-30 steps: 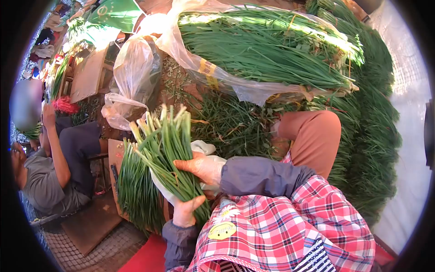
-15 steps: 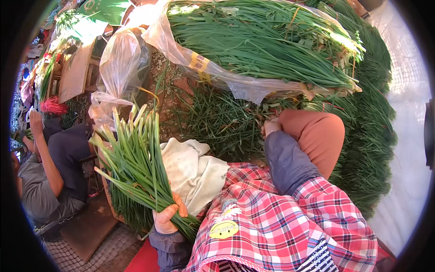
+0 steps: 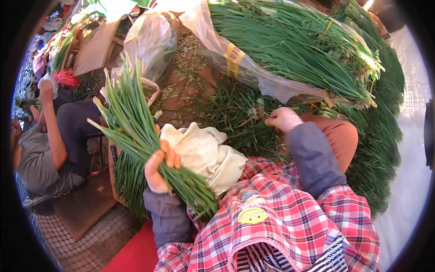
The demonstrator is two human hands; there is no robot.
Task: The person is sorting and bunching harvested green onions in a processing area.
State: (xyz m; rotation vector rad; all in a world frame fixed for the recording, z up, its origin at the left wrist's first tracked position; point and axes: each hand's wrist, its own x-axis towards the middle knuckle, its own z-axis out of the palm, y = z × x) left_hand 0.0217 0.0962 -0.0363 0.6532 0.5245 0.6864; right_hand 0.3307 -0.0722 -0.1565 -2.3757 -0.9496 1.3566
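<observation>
My left hand (image 3: 162,164) is closed round a bunch of garlic chives (image 3: 131,113), whose pale cut ends point up and away while the leaves hang over my lap. Beneath it lies a cream cloth (image 3: 190,143) on my leg, and more chives (image 3: 128,190) hang down at the left. My right hand (image 3: 285,119) is by my right knee, above loose green trimmings (image 3: 231,122) on the ground. Its thumb and fingertips are pressed together; whether something small is between them is too blurred to tell.
A large heap of chives (image 3: 276,45) lies on a clear plastic sheet (image 3: 210,36) ahead. More chives (image 3: 380,149) line the right side, beside white sheeting (image 3: 408,90). Another person (image 3: 43,154) sits at the left, near a wooden board (image 3: 97,50) and a clear plastic bag (image 3: 149,43).
My left hand has raised the bunch and tilted it across my lap. My right hand has come up from the trimmings beside my knee. The whole view has shifted somewhat.
</observation>
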